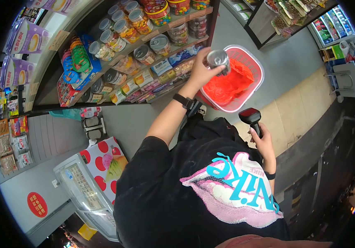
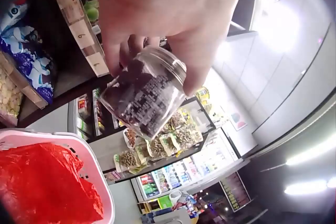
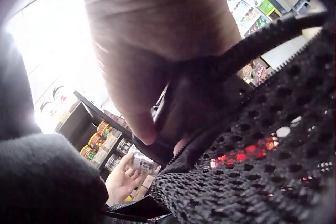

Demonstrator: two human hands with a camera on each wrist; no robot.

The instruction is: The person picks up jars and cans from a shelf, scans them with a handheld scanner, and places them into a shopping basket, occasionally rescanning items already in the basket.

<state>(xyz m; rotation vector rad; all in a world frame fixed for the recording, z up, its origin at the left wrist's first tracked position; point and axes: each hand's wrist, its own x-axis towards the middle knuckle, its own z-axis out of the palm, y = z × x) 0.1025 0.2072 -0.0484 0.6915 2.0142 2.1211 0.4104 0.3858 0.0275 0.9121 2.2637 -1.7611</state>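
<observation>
My left hand (image 1: pixel 201 71) grips a clear plastic jar (image 1: pixel 219 60) with dark contents, fingers and thumb around its side. In the left wrist view the jar (image 2: pixel 144 92) is tilted and shows white print. Below it stands a pink basket (image 1: pixel 261 78), with a red plastic bag (image 1: pixel 227 89) inside. At the right, my right hand (image 1: pixel 265 145) holds a black handheld barcode scanner (image 1: pixel 250 117) by its handle, the head pointing up toward the basket. In the right wrist view, a dark mesh strap or fabric (image 3: pixel 252 145) hides much of the scanner.
Shelves (image 1: pixel 144 39) on the left hold several jars and packets of snacks. A chest freezer (image 1: pixel 87 188) with a dotted side panel stands at the lower left. Bagged snacks hang on a rack (image 1: pixel 285 18) at the back. A grey chair (image 1: pixel 345 80) stands far right.
</observation>
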